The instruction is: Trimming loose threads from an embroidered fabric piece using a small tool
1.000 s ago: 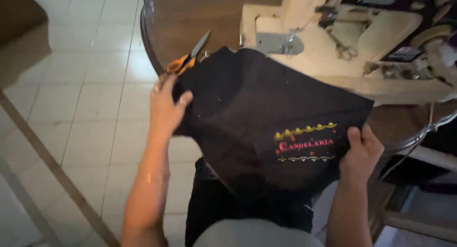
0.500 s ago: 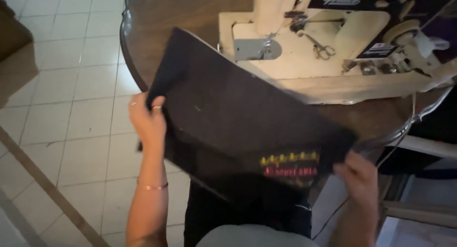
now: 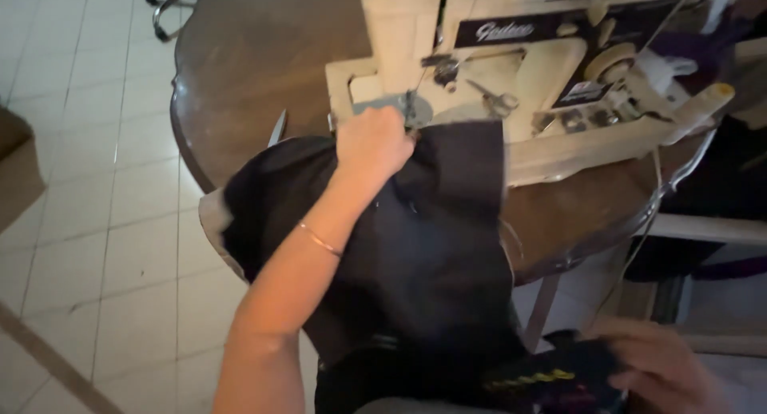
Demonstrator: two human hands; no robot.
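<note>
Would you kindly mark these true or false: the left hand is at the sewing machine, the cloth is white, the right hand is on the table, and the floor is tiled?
1. The left hand presses the black cloth by the sewing machine. True.
2. The cloth is white. False: it is black.
3. The right hand rests flat on the table. False: it holds the cloth's lower end, off the table.
4. The floor is tiled. True.
</note>
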